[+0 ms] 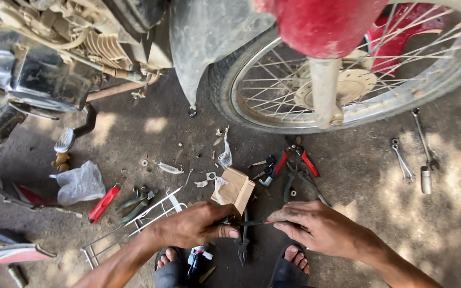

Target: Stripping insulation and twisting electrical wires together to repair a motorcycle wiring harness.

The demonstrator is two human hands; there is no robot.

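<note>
Hands met low in the frame, just above the sandalled feet. Left hand (196, 226) was curled shut, fingers pinching one end of a thin wire (254, 223). Right hand (316, 226) faced it, fingertips pinched on the other end, so the wire ran level between the two, apart from the ground. Held taut that way, probably to keep it straight and in plain sight.

Wire looked slim and dark, with a reddish stretch near the middle; too fine to tell more.

Pliers (243, 242) lay on the ground just below the wire, between the feet, nose pointing toward the person. Cardboard box (234, 188) sat open just beyond the left hand, within easy reach. Red-handled cutters (296, 156) lay beyond the right hand, close to the wheel (348, 80). Two spanners (403, 160) were well off to the right hand's far side. White wire rack (134, 224) lay beside the left forearm; red knife (103, 202) and plastic bag (81, 182) farther out on that side. Tools seemed spread in a loose arc around the squatting spot, likely for quick grabbing.
</note>
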